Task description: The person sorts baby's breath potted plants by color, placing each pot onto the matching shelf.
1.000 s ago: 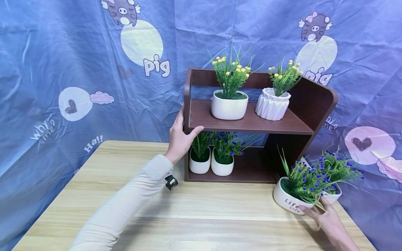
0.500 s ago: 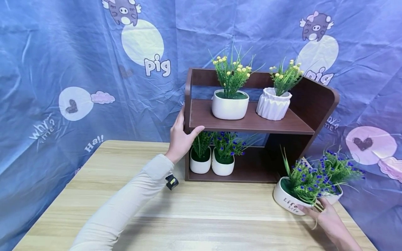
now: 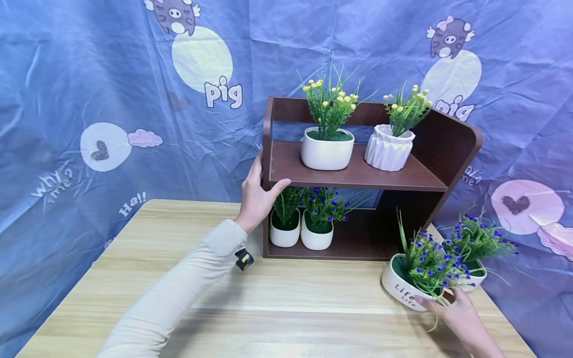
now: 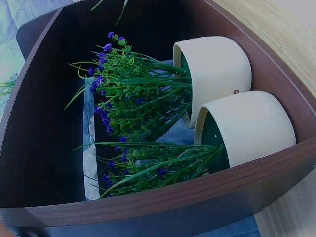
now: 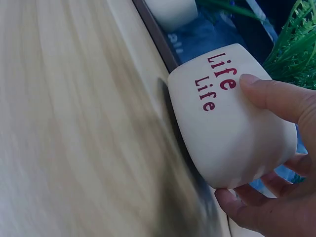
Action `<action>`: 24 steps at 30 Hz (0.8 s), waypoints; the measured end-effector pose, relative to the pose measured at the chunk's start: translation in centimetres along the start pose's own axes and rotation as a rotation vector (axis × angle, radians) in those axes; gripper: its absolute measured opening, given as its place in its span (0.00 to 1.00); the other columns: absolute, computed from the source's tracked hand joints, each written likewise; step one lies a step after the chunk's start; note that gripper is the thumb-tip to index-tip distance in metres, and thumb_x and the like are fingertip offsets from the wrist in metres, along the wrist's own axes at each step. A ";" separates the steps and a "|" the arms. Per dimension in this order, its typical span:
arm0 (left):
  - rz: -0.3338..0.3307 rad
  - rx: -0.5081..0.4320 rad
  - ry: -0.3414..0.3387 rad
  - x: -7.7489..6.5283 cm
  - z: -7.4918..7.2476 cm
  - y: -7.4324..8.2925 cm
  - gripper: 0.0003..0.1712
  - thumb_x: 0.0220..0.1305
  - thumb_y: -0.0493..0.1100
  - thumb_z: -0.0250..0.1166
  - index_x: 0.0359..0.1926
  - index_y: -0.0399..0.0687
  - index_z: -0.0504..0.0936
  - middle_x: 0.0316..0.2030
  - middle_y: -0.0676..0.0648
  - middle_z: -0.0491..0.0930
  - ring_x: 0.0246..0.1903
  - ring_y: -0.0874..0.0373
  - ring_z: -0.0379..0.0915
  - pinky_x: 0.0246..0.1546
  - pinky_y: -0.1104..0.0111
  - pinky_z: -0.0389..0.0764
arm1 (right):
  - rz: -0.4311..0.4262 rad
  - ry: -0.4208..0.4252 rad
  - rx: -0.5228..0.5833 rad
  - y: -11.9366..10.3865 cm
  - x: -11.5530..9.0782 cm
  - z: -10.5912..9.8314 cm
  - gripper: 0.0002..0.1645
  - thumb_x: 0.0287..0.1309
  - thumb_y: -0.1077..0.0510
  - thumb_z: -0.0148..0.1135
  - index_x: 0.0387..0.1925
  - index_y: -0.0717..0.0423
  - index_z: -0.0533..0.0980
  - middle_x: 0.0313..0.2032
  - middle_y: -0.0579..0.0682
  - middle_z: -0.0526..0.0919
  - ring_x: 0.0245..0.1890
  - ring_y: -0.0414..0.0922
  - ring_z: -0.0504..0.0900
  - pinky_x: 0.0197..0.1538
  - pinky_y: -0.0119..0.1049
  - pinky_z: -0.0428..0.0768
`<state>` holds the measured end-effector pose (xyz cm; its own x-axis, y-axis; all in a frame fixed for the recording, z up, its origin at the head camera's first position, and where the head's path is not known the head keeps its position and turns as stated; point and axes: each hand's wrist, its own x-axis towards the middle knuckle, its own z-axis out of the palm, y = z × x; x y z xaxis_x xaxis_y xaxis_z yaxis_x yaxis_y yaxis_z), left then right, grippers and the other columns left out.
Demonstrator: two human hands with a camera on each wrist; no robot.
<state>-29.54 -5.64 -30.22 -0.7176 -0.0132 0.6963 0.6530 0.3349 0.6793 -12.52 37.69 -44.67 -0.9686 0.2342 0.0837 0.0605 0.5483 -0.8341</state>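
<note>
My left hand holds the left side panel of the brown two-tier shelf, thumb across the front and fingers along the outside. My right hand grips a potted plant with blue flowers and a white pot marked "Life". In the right wrist view the thumb lies on the pot's printed face and the fingers are under and behind it; the pot is tilted close over the table. Behind it stands another blue-flowered potted plant.
Two potted plants stand on the lower tier at the left, also seen in the left wrist view. On the upper tier are a yellow-flowered plant in a smooth white pot and one in a ribbed pot. A printed blue cloth hangs behind the wooden table.
My right hand has shifted slightly left with the potted plant, which now stands further apart from the one behind it. My left hand stays at the shelf's side.
</note>
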 end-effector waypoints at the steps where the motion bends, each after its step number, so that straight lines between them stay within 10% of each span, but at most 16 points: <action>1: -0.001 0.001 0.000 0.0 0.0 0.0 0.52 0.57 0.52 0.70 0.75 0.47 0.51 0.71 0.46 0.59 0.67 0.53 0.60 0.64 0.61 0.66 | 0.001 0.003 0.004 -0.3 0.0 0.2 0.46 0.54 0.58 0.69 0.69 0.61 0.54 0.53 0.40 0.67 0.42 0.14 0.63 0.42 0.16 0.72; 5: -0.005 0.012 0.003 0.0 0.0 -0.1 0.52 0.57 0.52 0.70 0.75 0.47 0.51 0.71 0.46 0.59 0.67 0.53 0.60 0.64 0.61 0.66 | -0.011 0.001 0.000 -2.1 0.1 1.1 0.50 0.55 0.57 0.69 0.70 0.67 0.50 0.58 0.53 0.65 0.44 0.17 0.63 0.42 0.17 0.72; 12: 0.000 0.006 0.004 0.0 0.0 0.1 0.52 0.56 0.52 0.71 0.75 0.50 0.51 0.71 0.47 0.58 0.67 0.54 0.60 0.64 0.62 0.66 | 0.005 0.004 0.023 -5.2 1.0 3.1 0.57 0.53 0.54 0.71 0.71 0.70 0.46 0.66 0.73 0.56 0.61 0.64 0.62 0.49 0.22 0.71; 21: -0.003 -0.003 -0.001 0.0 0.0 0.1 0.52 0.57 0.51 0.70 0.75 0.47 0.51 0.71 0.46 0.58 0.67 0.54 0.59 0.64 0.62 0.66 | 0.000 0.085 0.048 -7.4 3.4 6.5 0.58 0.49 0.50 0.74 0.70 0.70 0.50 0.61 0.73 0.63 0.60 0.64 0.64 0.63 0.57 0.63; 24: -0.002 -0.005 -0.004 0.0 0.0 0.2 0.52 0.57 0.51 0.70 0.75 0.50 0.50 0.71 0.47 0.58 0.67 0.54 0.60 0.63 0.62 0.67 | -0.020 0.138 0.039 -8.0 4.4 7.6 0.54 0.48 0.51 0.75 0.66 0.71 0.55 0.56 0.69 0.67 0.55 0.59 0.68 0.58 0.48 0.66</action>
<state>-29.41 -5.61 -30.07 -0.7199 -0.0106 0.6940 0.6525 0.3306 0.6819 -19.10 28.21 -41.81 -0.9271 0.3331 0.1719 0.0298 0.5228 -0.8519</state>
